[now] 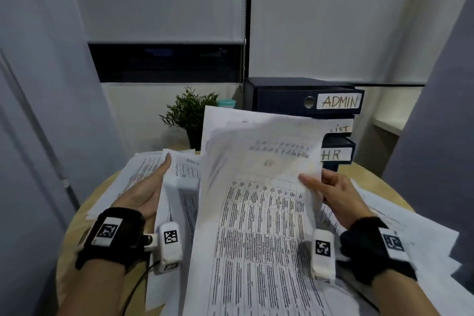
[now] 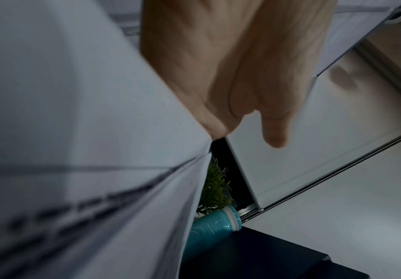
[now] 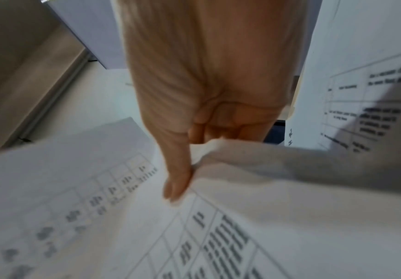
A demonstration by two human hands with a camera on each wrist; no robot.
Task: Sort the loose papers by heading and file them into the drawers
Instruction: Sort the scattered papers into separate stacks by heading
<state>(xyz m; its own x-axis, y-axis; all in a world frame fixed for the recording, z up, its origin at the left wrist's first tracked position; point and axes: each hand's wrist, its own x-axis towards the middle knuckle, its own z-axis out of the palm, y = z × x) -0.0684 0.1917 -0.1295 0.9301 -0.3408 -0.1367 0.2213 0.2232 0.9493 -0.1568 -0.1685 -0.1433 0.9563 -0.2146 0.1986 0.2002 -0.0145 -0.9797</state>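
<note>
My right hand (image 1: 316,182) pinches the right edge of a raised sheaf of printed table sheets (image 1: 256,213), thumb (image 3: 178,179) on top and fingers curled beneath. The sheaf tilts up over the table's middle and hides the papers under it. My left hand (image 1: 156,179) hovers to its left with straight fingers over loose papers (image 1: 143,169), gripping nothing. In the left wrist view the left hand (image 2: 237,75) shows a flat palm beside a sheet edge. A dark blue drawer unit (image 1: 295,97) stands behind the sheaf, labelled ADMIN (image 1: 339,101), LIST (image 1: 339,129) and HR (image 1: 333,154).
The round wooden table (image 1: 84,213) is strewn with more sheets, also at the right (image 1: 410,226). A small potted plant (image 1: 189,115) and a teal cup (image 1: 227,103) stand at the back, left of the drawers. Grey partitions close in on both sides.
</note>
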